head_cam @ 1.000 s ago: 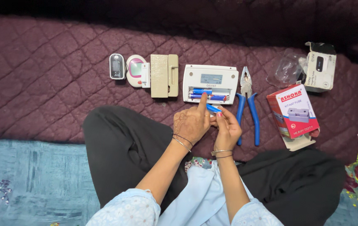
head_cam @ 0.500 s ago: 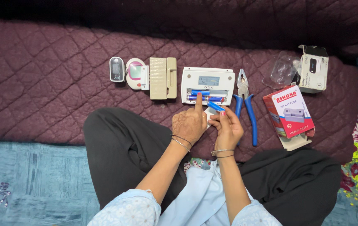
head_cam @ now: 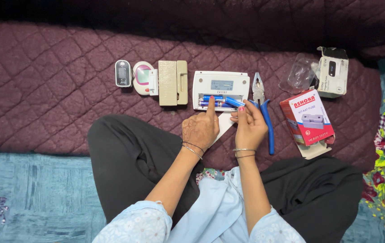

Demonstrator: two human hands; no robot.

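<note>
Since the earlier frame your left hand (head_cam: 200, 129) presses a fingertip onto the seated batteries (head_cam: 212, 100); your right hand (head_cam: 248, 126) pinches the tilted blue battery (head_cam: 235, 102) into the white device (head_cam: 220, 84) at frame centre.

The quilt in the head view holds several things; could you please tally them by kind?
Small electronic devices: 3
Beige switch block: 1
Blue-handled pliers: 1
Cardboard boxes: 2
Clear plastic insert: 1
Total: 8
</note>
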